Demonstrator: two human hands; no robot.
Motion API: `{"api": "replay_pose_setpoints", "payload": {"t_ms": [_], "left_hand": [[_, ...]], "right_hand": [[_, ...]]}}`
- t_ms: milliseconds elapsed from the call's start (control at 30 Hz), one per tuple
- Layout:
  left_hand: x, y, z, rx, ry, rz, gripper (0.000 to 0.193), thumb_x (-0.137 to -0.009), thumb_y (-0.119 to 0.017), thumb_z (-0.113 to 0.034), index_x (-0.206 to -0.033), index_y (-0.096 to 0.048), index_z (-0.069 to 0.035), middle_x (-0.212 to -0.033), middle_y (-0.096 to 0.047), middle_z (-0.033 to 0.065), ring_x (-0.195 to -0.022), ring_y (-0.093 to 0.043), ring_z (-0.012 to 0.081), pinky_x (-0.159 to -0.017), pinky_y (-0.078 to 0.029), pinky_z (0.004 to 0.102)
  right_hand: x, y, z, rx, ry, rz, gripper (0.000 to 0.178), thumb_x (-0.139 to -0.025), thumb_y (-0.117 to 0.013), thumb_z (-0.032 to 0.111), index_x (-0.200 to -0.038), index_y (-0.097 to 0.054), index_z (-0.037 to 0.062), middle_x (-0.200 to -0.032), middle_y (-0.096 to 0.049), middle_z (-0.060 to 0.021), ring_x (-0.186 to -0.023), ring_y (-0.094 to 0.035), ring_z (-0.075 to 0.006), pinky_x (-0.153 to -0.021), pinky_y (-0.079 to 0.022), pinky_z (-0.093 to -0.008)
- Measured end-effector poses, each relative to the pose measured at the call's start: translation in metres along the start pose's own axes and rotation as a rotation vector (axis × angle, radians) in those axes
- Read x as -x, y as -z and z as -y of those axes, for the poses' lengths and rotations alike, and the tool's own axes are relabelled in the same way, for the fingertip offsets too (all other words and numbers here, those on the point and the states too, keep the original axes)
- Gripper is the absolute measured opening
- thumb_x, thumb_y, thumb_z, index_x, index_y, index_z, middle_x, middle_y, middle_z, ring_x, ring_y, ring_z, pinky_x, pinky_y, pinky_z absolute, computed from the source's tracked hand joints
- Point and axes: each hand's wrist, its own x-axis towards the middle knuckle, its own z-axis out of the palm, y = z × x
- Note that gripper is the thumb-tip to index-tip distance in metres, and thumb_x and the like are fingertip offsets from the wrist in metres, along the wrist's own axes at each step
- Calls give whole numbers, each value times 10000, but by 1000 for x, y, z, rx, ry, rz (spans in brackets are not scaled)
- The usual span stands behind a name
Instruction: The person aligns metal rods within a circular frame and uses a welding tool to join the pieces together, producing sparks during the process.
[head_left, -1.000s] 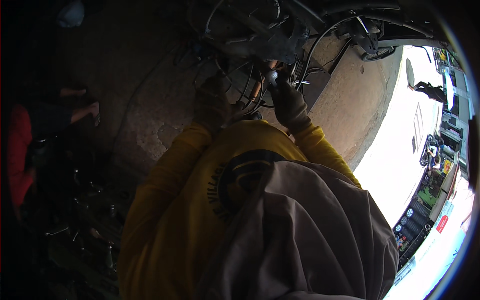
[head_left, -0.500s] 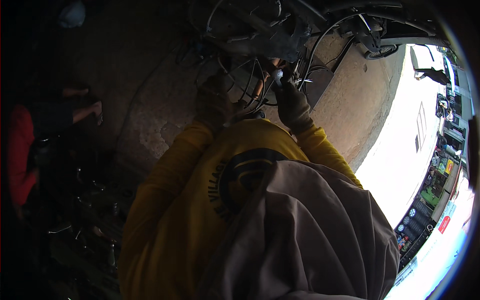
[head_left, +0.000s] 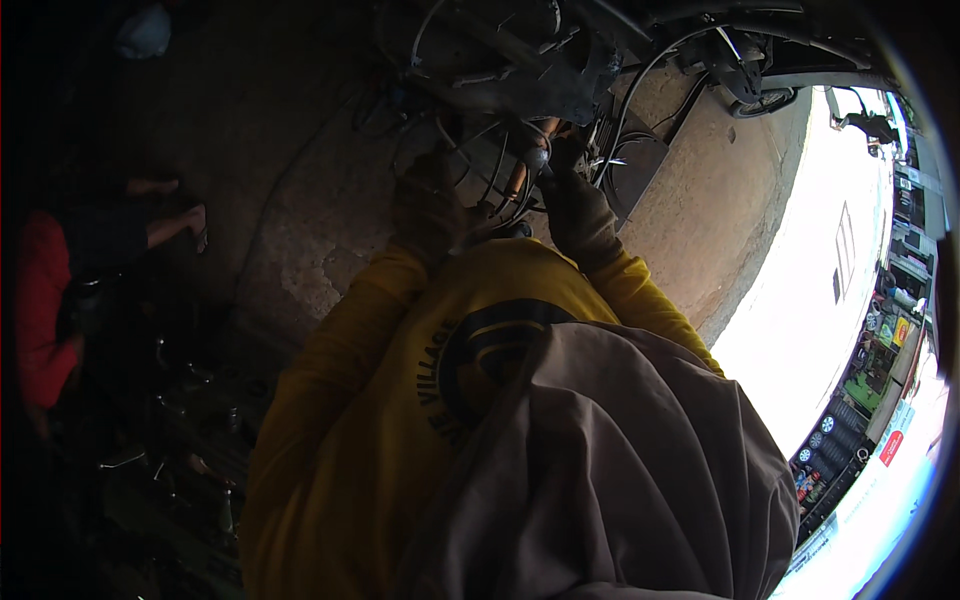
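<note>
My right hand [head_left: 580, 212], in a dark glove, is closed on a tool with a rounded silver head [head_left: 537, 158]; its handle is hidden in the grip. The head lies against or just over an orange-brown tube [head_left: 516, 181] among black cables [head_left: 495, 172]. My left hand [head_left: 425, 205], also gloved, is held left of the cables with its fingers curled in. Deep shadow hides what it grips, if anything. Beyond both hands is the dark body of a vehicle [head_left: 560, 85], with cables hanging from it.
A person in a red top [head_left: 42, 300] sits at the left, legs reaching toward the concrete floor [head_left: 310, 260]. Scattered metal tools [head_left: 125, 460] lie at the lower left. A dark flat panel [head_left: 636, 172] is right of my right hand. A sunlit street [head_left: 800, 290] runs along the right.
My right hand has shifted slightly left, and the silver tool head has moved left and a little nearer, toward the orange-brown tube. My left hand has barely moved.
</note>
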Motion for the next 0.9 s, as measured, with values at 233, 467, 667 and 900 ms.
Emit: {"api": "replay_pose_setpoints", "payload": {"t_ms": [233, 467, 667, 900], "left_hand": [[3, -14, 9, -30, -74, -119, 1123, -674, -842, -530, -1492, -318, 33, -1386, -504, 218, -1280, -507, 363, -1074, -421, 433], [4, -13, 8, 27, -90, -180, 1053, -653, -869, -481, -1446, -384, 13, -1357, -520, 205, -1245, -527, 358, -1045, -446, 433], [11, -6, 4, 214, -189, -382, 938, -677, -861, -467, -1380, -452, 0, -1286, -548, 189, -1193, -548, 374, -985, -484, 461], [13, 13, -2, 132, -325, -554, 820, -793, -778, -483, -1330, -471, 55, -1243, -541, 215, -1141, -559, 383, -966, -490, 459]], "right_hand": [[0, 1, 17, -52, -297, 23, 182, -1000, -549, 117, -1134, -634, 28, -896, -692, -181, -828, -683, -383, -708, -544, -410], [-3, 6, 15, -317, -353, -93, 183, -986, -574, 159, -1075, -625, 7, -1013, -658, -156, -871, -667, -341, -745, -526, -408], [17, 0, -33, 406, 280, -450, 349, -839, -610, -39, -1181, -641, 26, -913, -587, -161, -739, -618, -345, -626, -516, -421], [36, -7, -48, 306, 110, -433, 338, -827, -621, -45, -1160, -635, 8, -947, -595, -197, -762, -624, -374, -627, -532, -446]]}}
